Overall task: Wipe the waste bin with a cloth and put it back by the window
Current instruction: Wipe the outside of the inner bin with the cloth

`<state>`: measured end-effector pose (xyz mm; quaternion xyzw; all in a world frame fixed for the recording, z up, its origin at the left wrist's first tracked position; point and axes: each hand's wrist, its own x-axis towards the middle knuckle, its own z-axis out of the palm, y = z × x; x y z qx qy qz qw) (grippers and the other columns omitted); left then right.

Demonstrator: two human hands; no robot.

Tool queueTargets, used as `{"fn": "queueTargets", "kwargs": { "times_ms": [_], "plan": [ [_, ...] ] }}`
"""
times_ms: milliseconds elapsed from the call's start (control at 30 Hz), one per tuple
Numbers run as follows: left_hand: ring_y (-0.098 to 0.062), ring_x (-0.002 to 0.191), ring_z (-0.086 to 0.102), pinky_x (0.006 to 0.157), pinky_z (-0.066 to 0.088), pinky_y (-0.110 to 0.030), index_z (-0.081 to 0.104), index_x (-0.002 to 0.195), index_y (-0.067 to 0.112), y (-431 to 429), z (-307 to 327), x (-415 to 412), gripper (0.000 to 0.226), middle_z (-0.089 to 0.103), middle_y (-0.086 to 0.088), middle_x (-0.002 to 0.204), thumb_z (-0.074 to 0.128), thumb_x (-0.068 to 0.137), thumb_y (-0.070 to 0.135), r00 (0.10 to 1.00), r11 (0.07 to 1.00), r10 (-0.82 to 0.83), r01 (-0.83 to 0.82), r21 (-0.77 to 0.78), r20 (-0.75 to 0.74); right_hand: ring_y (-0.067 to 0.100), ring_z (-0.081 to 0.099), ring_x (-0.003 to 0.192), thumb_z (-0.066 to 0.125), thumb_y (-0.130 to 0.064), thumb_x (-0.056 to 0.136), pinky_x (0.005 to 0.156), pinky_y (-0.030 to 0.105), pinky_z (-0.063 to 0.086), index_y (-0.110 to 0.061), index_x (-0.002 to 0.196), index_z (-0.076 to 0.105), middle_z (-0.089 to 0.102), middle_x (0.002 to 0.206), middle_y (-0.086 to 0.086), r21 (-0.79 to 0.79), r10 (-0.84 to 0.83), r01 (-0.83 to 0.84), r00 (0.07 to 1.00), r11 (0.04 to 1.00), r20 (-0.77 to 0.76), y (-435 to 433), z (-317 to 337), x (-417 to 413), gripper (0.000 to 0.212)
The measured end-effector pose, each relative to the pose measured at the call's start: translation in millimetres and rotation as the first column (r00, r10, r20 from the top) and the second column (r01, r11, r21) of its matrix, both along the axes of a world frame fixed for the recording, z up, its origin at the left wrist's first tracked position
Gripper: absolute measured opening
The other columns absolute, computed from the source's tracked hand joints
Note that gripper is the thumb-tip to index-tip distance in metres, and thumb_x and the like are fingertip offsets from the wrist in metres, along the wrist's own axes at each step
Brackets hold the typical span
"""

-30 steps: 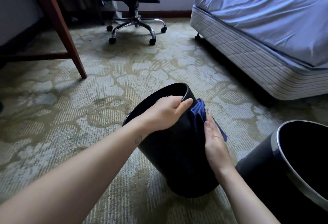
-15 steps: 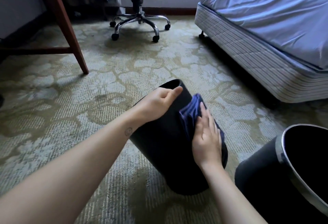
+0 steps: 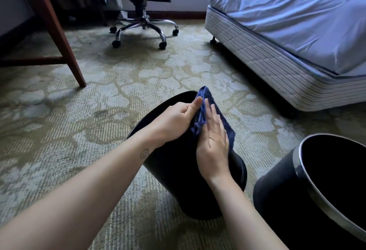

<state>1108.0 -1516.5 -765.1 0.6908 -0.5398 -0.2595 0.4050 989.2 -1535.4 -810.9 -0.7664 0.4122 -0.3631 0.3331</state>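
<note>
Wiping the tilted waste bin [image 3: 178, 172].
My left hand [image 3: 174, 119] grips its rim; my right hand [image 3: 213, 146] presses the blue cloth [image 3: 221, 122] flat, fingers extended.

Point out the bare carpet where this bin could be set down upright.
Open carpet lies left of the tilted black bin, bounded by the desk leg and the office chair. A narrower strip runs toward the bed. It is crowded on the right, where the second bin stands close.

The one camera sits on my head, looking forward and steeply down over my forearms, close above the tilted black plastic waste bin [image 3: 184, 174] on the patterned beige carpet [image 3: 65, 130]. Its wide angle reaches the far wall's baseboard.
</note>
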Motion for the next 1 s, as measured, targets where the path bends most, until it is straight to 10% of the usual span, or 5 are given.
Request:
{"fn": "queueTargets", "kwargs": {
  "times_ms": [300, 400, 633, 800, 1000],
  "plan": [
    [-0.042, 0.072, 0.06, 0.07, 0.051, -0.047, 0.062, 0.087, 0.003, 24.2, 4.2, 45.1, 0.073, 0.066, -0.025, 0.085, 0.045, 0.08, 0.073, 0.989, 0.999, 0.019, -0.014, 0.035, -0.144, 0.003, 0.009, 0.147, -0.003, -0.064, 0.084, 0.12, 0.037, 0.009, -0.056, 0.145, 0.008, 0.014, 0.159, -0.019, 0.104, -0.032, 0.063, 0.96, 0.993, -0.277, -13.2, -49.3, -37.5, 0.062],
    [-0.019, 0.081, 0.071, 0.07, 0.055, -0.023, 0.07, 0.1, 0.009, 48.8, 1.9, 55.2, 0.04, 0.073, -0.013, 0.095, 0.053, 0.09, 0.043, 0.985, 0.983, -0.105, 0.124, 0.132, -0.14, 0.005, 0.01, 0.147, 0.008, -0.054, 0.098, 0.12, 0.038, 0.008, -0.053, 0.145, 0.01, 0.015, 0.16, -0.017, 0.149, -0.033, 0.075, 0.963, 0.986, -0.268, -18.8, -49.3, -39.4, 0.048],
    [-0.009, 0.071, 0.069, 0.071, 0.056, -0.03, 0.07, 0.085, 0.007, 51.2, -12.0, 39.1, 0.041, 0.075, -0.006, 0.083, 0.051, 0.094, 0.042, 0.995, 0.994, -0.065, 0.072, 0.087, -0.075, 0.003, 0.008, 0.147, 0.014, -0.046, 0.097, 0.121, 0.04, 0.004, -0.057, 0.139, 0.008, 0.014, 0.16, -0.017, 0.148, -0.073, 0.091, 0.99, 0.985, -0.123, -13.5, -37.0, -26.5, 0.044],
    [-0.013, 0.078, 0.054, 0.089, 0.049, -0.051, 0.061, 0.083, -0.005, 21.0, -16.4, 24.5, 0.095, 0.063, -0.015, 0.079, 0.031, 0.078, 0.085, 0.997, 0.998, -0.066, 0.067, 0.017, -0.037, -0.006, -0.007, 0.145, 0.012, -0.052, 0.091, 0.116, 0.027, -0.012, -0.064, 0.136, 0.008, 0.001, 0.157, -0.029, -0.022, 0.116, -0.115, 0.993, 0.993, 0.009, 4.8, -0.2, 10.2, 0.047],
    [-0.021, 0.065, 0.049, 0.069, 0.048, -0.057, 0.053, 0.071, -0.01, 18.0, -19.6, 43.6, 0.096, 0.052, -0.006, 0.071, 0.037, 0.076, 0.084, 0.995, 0.998, 0.054, -0.052, 0.02, -0.088, 0.004, 0.005, 0.148, 0.002, -0.058, 0.086, 0.121, 0.04, 0.002, -0.058, 0.142, 0.002, 0.01, 0.16, -0.019, 0.013, -0.067, 0.072, 0.97, 0.997, -0.233, -25.5, -53.3, -29.7, 0.056]
  ]
}}
